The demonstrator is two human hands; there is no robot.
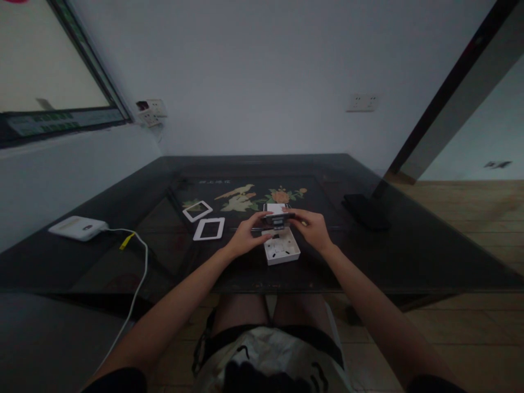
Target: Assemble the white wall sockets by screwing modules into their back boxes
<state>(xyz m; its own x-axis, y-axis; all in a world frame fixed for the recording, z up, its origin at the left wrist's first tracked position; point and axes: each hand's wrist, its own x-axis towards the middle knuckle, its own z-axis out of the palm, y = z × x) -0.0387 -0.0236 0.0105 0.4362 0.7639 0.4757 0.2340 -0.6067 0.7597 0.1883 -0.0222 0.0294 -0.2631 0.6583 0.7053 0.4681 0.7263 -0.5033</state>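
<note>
Both hands hold a small dark module [278, 219] between them, above the far part of an open white box [281, 252]. My left hand [248, 236] grips the module's left end, its thumb low beside the box's far left corner. At the right end, the fingers of my right hand [311, 228] are closed on the module. A white piece [275, 208] shows just behind the module. To the left lie two white rectangular frames, one [197, 211] farther back and the other [199, 230] nearer.
A white device [77, 227] with a white cable [146, 256] and yellow tag [126, 241] lies on the table's left. A black item [365, 212] rests at the right. The dark tabletop [426, 256] ends just before my lap; a wall stands behind.
</note>
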